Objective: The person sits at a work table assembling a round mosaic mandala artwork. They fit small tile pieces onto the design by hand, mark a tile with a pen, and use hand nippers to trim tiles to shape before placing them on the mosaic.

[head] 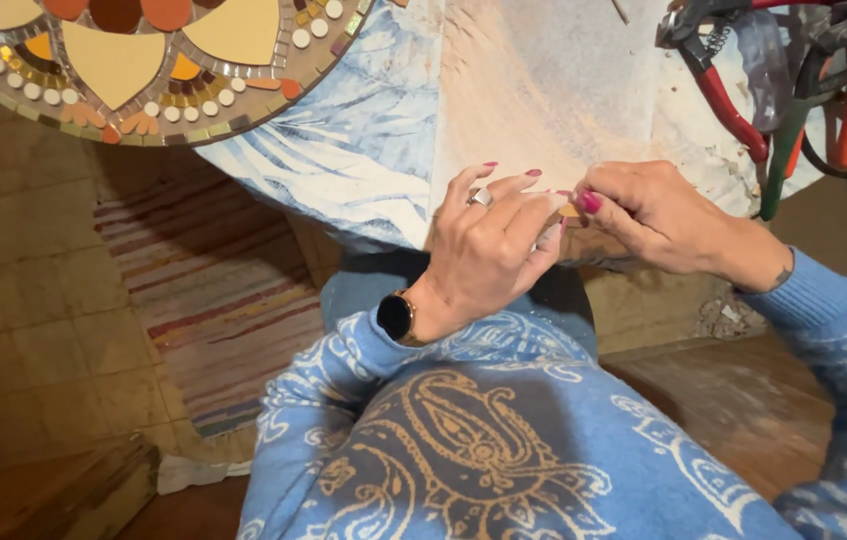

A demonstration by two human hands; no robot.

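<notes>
Two hands: left hand (492, 238) and right hand (647, 213), fingertips pinched together at the table (544, 70) edge on one small tan piece (569, 209), mostly hidden. One round mosaic (144, 60), cut off at top. Several pliers (744, 110), tangled, count unclear. One striped rug (214, 290).

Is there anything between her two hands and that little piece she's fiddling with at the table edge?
Nothing visible. The left hand and right hand meet fingertip to fingertip around a small tan piece, mostly hidden by the fingers themselves. The pliers lie apart, further up the table.
</notes>
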